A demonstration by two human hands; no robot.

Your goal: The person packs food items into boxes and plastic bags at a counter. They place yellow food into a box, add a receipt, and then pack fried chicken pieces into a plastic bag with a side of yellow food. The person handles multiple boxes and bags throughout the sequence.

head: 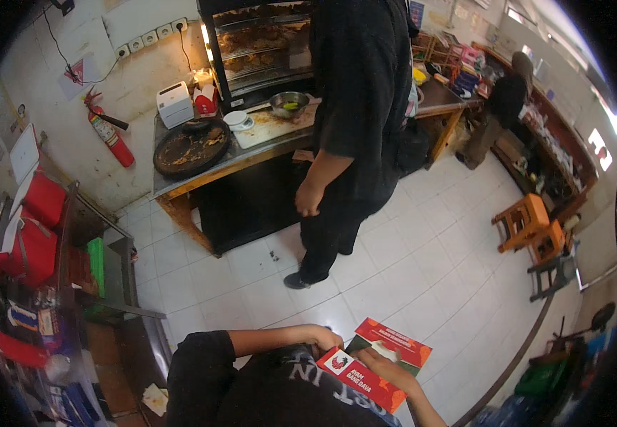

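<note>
In front of my chest is a red printed cardboard food box (364,380), tilted, bearing writing and a bird logo. My left hand (323,340) grips its left end, fingers partly hidden behind the card. My right hand (383,367) lies across the middle of the box between two red panels, its fingers against the dark printed part. Whether those fingers reach inside the box I cannot tell. The box is held up above the tiled floor.
A co-worker in black (362,107) stands ahead beside a counter (202,173) with a stone mortar (191,148), kitchen scale (238,120) and lit food display cabinet (260,48). Another person (503,101) is farther right. Orange stools (524,221) stand right; red boxes (36,245) sit left.
</note>
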